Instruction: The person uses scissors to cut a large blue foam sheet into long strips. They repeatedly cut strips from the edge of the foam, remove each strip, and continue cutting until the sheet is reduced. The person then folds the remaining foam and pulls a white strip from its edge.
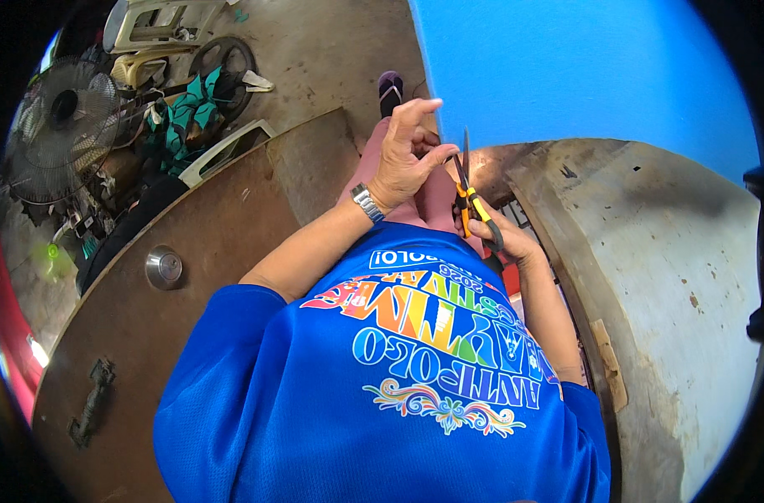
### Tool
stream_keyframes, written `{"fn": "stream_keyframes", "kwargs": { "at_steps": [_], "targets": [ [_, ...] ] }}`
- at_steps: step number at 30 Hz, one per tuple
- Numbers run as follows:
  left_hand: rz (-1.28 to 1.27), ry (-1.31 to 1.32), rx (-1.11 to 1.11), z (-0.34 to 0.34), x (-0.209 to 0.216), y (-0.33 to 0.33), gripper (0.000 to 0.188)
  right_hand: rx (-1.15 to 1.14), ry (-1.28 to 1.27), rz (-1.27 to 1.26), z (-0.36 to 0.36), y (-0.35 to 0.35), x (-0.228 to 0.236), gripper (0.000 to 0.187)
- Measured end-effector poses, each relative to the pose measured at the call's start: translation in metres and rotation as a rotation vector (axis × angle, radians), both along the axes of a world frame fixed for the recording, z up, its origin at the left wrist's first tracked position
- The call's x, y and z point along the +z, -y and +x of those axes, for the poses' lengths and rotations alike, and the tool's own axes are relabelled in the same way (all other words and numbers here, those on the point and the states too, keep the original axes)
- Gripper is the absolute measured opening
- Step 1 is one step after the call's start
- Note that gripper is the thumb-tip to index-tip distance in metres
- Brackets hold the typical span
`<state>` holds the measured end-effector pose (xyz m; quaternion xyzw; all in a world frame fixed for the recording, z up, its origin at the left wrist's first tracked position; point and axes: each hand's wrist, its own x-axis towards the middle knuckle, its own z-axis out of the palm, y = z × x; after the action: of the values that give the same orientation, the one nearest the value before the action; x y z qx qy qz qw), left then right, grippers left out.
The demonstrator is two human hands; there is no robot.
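A pair of scissors with yellow, orange and black handles is gripped in my right hand. Its blades stand a little apart and point away from me, toward the edge of a large bright blue panel. To the left of the blades is my left hand, with a metal watch on its wrist. Its index finger is raised and its thumb stretches toward the blades, leaving a gap between finger and thumb. The other fingers curl inward, partly hidden. Whether the thumb touches a blade, I cannot tell.
A brown wooden door with a round knob lies to my left. Beyond it are a fan, green-patterned cloth and plastic chairs. A worn grey board spans the right side.
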<state>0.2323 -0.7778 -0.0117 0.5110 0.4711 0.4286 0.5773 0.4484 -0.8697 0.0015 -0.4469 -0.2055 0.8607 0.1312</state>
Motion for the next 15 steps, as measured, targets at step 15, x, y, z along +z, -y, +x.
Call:
{"fn": "stream_keyframes", "kwargs": {
  "at_steps": [15],
  "targets": [
    [-0.222,0.162,0.007,0.001,0.0064,0.0014,0.058,-0.042,0.103,0.234,-0.0053,-0.008,-0.0003,0.053]
  ]
}}
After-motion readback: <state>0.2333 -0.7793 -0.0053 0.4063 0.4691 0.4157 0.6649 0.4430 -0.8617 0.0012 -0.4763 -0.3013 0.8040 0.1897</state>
